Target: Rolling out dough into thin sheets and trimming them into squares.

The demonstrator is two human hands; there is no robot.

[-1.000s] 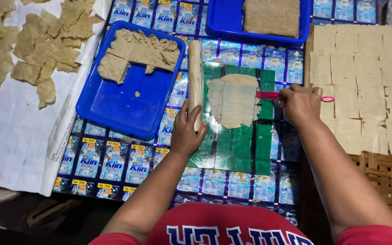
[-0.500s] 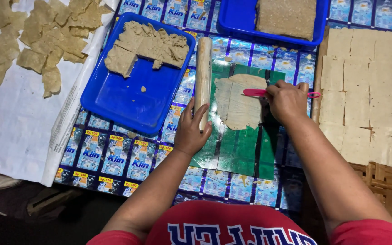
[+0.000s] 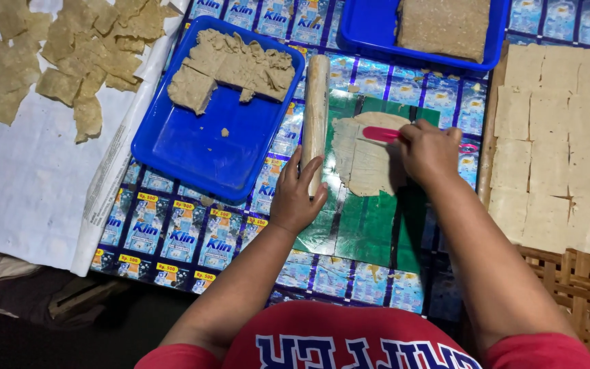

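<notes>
From the head view I see my left hand (image 3: 295,198) resting against the lower end of a smooth, pale wooden rolling pin (image 3: 316,116), fingers spread and lightly curled on it, not clamped. My right hand (image 3: 428,152) has its fingers closed on a flat pink plastic scraper (image 3: 381,134), whose blade lies on a thin, floury sheet of rolled dough (image 3: 363,157). That sheet sits on a glossy green plastic mat (image 3: 370,225), just right of the pin.

Around it — a blue plastic tray (image 3: 199,143) to the left holds a crumbly, torn slab of dough (image 3: 237,65); a second blue tray (image 3: 377,34) at the top carries a coarse rectangular block. Thin cut squares (image 3: 554,150) lie in rows on a woven rack at right, and ragged dry pieces (image 3: 69,55) are scattered on white paper at left. My right forearm hides part of the mat.
</notes>
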